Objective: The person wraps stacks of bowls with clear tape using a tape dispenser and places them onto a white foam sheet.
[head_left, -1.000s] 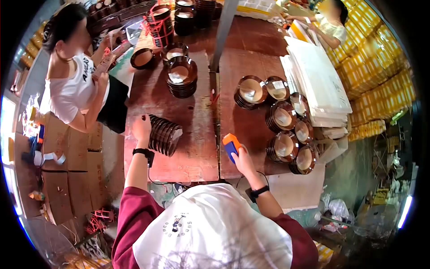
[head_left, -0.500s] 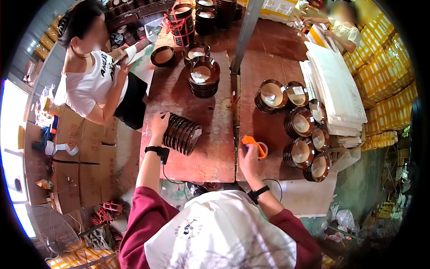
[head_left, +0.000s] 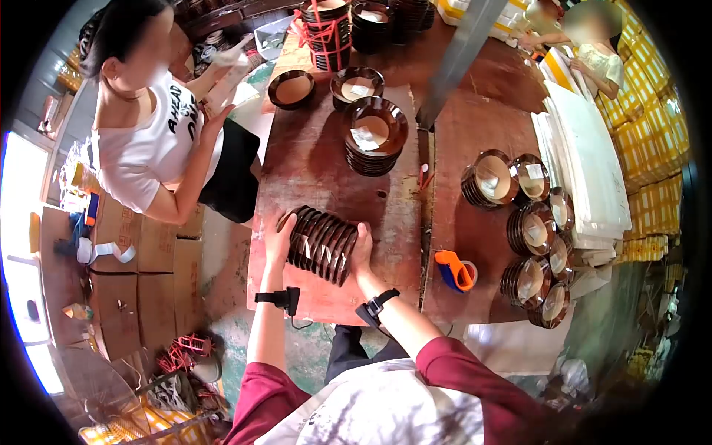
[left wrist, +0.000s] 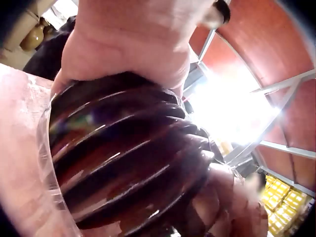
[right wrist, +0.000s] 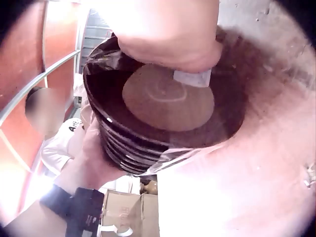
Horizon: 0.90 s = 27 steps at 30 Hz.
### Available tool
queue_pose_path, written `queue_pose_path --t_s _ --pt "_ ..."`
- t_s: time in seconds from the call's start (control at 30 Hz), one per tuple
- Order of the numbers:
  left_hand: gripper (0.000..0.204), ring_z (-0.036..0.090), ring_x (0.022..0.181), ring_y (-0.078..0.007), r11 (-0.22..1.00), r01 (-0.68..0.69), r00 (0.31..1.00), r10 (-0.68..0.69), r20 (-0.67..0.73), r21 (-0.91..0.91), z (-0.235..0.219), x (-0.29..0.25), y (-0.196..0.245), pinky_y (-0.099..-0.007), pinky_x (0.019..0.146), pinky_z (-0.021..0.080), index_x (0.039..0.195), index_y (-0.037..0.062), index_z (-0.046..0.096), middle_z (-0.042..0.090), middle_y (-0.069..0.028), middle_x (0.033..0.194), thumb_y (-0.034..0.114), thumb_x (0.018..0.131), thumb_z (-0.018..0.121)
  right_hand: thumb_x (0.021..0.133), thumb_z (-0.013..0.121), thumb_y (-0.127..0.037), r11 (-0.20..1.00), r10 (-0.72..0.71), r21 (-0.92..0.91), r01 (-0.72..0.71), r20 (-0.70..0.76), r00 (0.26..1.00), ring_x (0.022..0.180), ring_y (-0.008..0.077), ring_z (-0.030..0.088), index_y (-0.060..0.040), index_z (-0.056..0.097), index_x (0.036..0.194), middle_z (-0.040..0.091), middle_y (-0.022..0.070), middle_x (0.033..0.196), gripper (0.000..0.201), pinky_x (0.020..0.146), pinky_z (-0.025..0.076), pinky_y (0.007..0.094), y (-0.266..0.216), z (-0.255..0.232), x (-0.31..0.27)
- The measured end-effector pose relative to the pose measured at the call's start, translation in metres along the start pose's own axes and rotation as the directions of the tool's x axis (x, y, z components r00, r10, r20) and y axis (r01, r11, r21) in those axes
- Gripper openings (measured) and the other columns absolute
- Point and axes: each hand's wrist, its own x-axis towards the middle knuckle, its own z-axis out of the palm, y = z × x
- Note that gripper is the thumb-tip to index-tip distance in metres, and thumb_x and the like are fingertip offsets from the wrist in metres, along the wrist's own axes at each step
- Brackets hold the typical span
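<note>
Bracing the tilted bowl stack between left hand and right hand, fingers clamped on its ends, we judged this repositioning, the next move needing even pressure

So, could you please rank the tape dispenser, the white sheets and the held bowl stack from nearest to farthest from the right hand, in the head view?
1. Held bowl stack: touching the right hand, left of it.
2. Tape dispenser: on the table, to the hand's right.
3. White sheets: far right, farther forward.
</note>
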Motion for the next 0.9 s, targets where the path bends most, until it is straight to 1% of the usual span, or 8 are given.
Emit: queue_pose_path --t_s 0.1,0.2,0.4,0.57,0.6,0.67,0.73,0.9 --pt "0.049 0.06 0.116 -0.0222 0.997 -0.051 0.998 0.048 -0.047 -0.063 -0.002 -0.005 -0.01 -0.0343 0.103 0.045 0.128 -0.0033 0.059 0.065 -0.0125 0.123 0.029 0.093 0.072 0.102 0.042 -0.041 0.989 -0.137 -0.059 0.132 -0.079 0.987 0.086 0.03 0.051 0.0025 0.053 0.088 0.052 0.0164 0.085 0.047 0.085 0.041 0.0404 0.007 0.017 0.011" --pt "0.041 0.059 0.114 -0.019 0.982 -0.07 0.995 0.056 -0.087 -0.178 0.0 -0.017 -0.012 -0.0325 0.102 0.045 0.129 -0.0001 0.059 0.065 -0.01 0.122 0.023 0.096 0.069 0.102 0.041 -0.039 0.956 -0.215 -0.191 0.223 0.062 0.975 0.091 0.0337 0.052 0.0015 0.056 0.09 0.056 0.0182 0.09 0.045 0.088 0.04 0.041 -0.003 0.015 0.019" --pt "0.037 0.056 0.121 -0.0194 0.966 -0.048 0.997 0.032 -0.067 -0.254 -0.006 -0.026 -0.021 -0.0327 0.106 0.041 0.132 0.0021 0.059 0.063 -0.0086 0.13 0.023 0.101 0.061 0.101 0.043 -0.031 0.935 -0.236 -0.261 0.238 0.04 0.971 0.095 0.0369 0.054 -0.0011 0.061 0.092 0.06 0.019 0.094 0.036 0.089 0.04 0.0455 -0.021 0.026 0.013" --pt "0.043 0.058 0.115 -0.0185 0.9 0.086 0.982 -0.148 -0.113 -0.428 0.01 -0.036 -0.04 -0.033 0.103 0.044 0.135 0.0011 0.058 0.064 -0.01 0.125 0.03 0.103 0.057 0.1 0.05 -0.03 0.809 -0.301 -0.498 0.313 0.107 0.948 0.098 0.0348 0.052 -0.008 0.062 0.091 0.059 0.0121 0.095 0.027 0.092 0.037 0.0465 -0.067 0.025 0.011" --pt "0.044 0.06 0.113 -0.0197 0.879 0.045 0.989 -0.105 -0.101 -0.474 0.018 -0.037 -0.054 -0.0347 0.101 0.047 0.134 0.0018 0.059 0.066 -0.0096 0.123 0.034 0.103 0.055 0.099 0.051 -0.03 0.779 -0.302 -0.536 0.326 0.135 0.944 0.099 0.0343 0.052 -0.0094 0.062 0.09 0.059 0.0108 0.096 0.025 0.092 0.037 0.0466 -0.079 0.024 0.013" --pt "0.053 0.056 0.121 -0.0214 0.627 0.224 0.964 -0.256 0.074 -0.746 0.035 -0.042 -0.083 -0.0359 0.104 0.044 0.141 0.0008 0.052 0.059 -0.0108 0.135 0.035 0.101 0.06 0.098 0.056 -0.032 0.711 -0.3 -0.604 0.359 0.201 0.932 0.099 0.0327 0.052 -0.0111 0.061 0.088 0.057 0.0088 0.095 0.024 0.093 0.036 0.0464 -0.097 0.016 0.021" --pt "0.054 0.06 0.117 -0.0213 0.456 0.322 0.925 -0.339 0.173 -0.83 0.061 -0.053 -0.075 -0.0372 0.102 0.048 0.141 0.004 0.053 0.063 -0.0089 0.13 0.041 0.102 0.054 0.097 0.057 -0.033 0.598 -0.305 -0.701 0.39 0.25 0.919 0.099 0.0327 0.052 -0.0108 0.061 0.088 0.057 0.009 0.093 0.024 0.093 0.037 0.0463 -0.13 0.016 0.024" --pt "0.058 0.062 0.117 -0.0226 0.244 0.387 0.907 -0.274 0.319 -0.889 0.117 -0.082 -0.032 -0.0396 0.103 0.049 0.139 0.007 0.056 0.065 -0.0076 0.132 0.052 0.104 0.043 0.096 0.059 -0.035 0.256 -0.373 -0.824 0.505 0.398 0.838 0.096 0.0354 0.054 -0.0071 0.062 0.088 0.058 0.0134 0.092 0.029 0.093 0.039 0.0488 -0.176 0.016 0.036"
